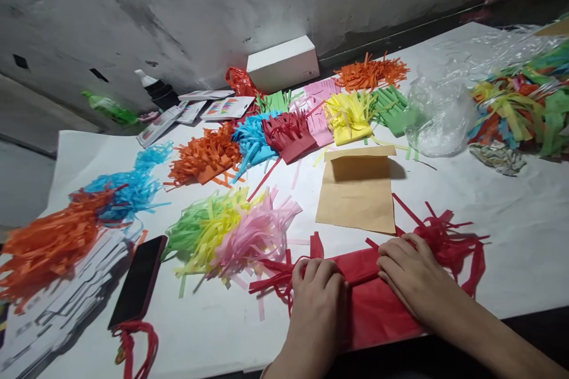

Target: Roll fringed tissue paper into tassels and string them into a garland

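Observation:
A sheet of red tissue paper (377,317) lies at the table's front edge, with a folded band across it and cut fringe strips spreading out at both sides. My left hand (316,302) rests on the left part of that band, fingers curled over it. On the right part, my right hand (415,275) has its fingers bent close together on the fold. Both thumbs are hidden. Just beyond the hands is a brown paper envelope (355,198) with its flap raised. Loose red strips (448,234) fan out past my right hand.
Left of the hands lie green, yellow and pink fringes (253,231), a black phone (140,278) and stacked white paper strips (75,302). Farther back are coloured fringed tissue bundles (288,136), a white box (284,62) and a clear plastic bag (440,112). Mixed tassels (520,106) lie right.

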`<control>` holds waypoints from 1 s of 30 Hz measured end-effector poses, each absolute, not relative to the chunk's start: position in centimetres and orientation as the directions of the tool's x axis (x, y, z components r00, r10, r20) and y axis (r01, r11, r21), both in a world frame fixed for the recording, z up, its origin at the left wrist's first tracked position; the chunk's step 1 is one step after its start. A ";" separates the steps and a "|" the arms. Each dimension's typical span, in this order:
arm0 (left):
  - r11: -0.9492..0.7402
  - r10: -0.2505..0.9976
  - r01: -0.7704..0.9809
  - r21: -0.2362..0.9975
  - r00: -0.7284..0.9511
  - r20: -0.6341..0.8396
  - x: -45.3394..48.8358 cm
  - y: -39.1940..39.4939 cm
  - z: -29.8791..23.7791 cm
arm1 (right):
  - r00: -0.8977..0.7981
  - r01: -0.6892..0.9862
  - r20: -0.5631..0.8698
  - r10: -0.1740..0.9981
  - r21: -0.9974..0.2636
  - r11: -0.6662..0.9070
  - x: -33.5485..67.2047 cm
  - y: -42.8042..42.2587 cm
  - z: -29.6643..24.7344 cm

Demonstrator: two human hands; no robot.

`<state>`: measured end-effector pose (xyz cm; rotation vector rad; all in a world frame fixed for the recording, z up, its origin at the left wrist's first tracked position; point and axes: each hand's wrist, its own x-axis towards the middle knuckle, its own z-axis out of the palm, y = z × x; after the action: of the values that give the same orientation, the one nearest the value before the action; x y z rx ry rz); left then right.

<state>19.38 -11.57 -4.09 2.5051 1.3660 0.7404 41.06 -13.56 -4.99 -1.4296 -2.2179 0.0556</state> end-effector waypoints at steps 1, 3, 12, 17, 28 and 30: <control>-0.528 0.847 0.760 0.378 0.440 0.300 19.6 -11.6 -3.9 | -0.309 0.855 0.360 0.880 -0.300 0.423 40.9 -13.4 -4.9; -0.485 0.873 0.813 0.323 0.426 0.237 20.0 -11.6 -3.5 | -0.270 0.872 0.327 0.906 -0.317 0.374 40.7 -13.1 -4.6; -0.688 0.713 0.721 0.084 0.651 0.262 20.2 -11.4 -3.0 | -0.210 0.839 0.291 0.933 -0.436 0.325 40.6 -12.7 -3.8; -0.775 0.603 0.632 -0.023 0.749 0.273 20.8 -10.7 -3.4 | -0.380 0.767 0.410 0.829 -0.361 0.530 40.2 -13.4 -4.5; -0.871 0.481 0.443 0.213 0.856 0.188 20.2 -11.5 -2.2 | -0.398 0.809 0.502 0.768 -0.202 0.552 38.9 -12.5 -4.1; -0.867 0.474 0.431 0.249 0.868 0.148 20.4 -12.4 -2.4 | -0.317 0.813 0.539 0.780 -0.268 0.516 39.2 -12.2 -3.5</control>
<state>20.40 -12.41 -2.38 2.8328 0.6939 0.3028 39.19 -12.20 -3.51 -1.2932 -2.1354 -0.0694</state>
